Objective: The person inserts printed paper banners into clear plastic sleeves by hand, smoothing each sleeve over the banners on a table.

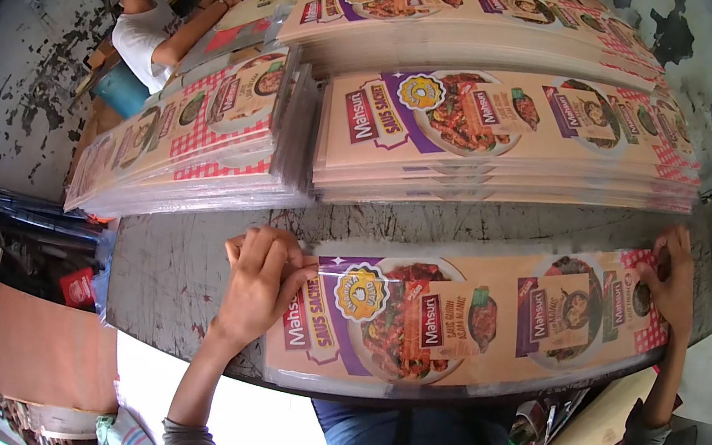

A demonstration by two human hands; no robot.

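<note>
Sheet [488, 325] lies between left hand [256, 289] and right hand [674, 284], each gripping an end

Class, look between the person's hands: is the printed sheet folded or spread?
Spread: the sheet lies flat, its printed face showing from left hand to right hand.

Pale, peeling walls [46, 79] flank a scratched grey table [167, 286].

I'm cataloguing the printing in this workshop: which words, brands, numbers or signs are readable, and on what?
"Mahsun": front sheet and middle stack.
"SAUS SACHET": middle stack.
Too small or blurred to read surely: lettering on the front sheet's yellow badge, its small product captions, and the red packet at lower left.
</note>
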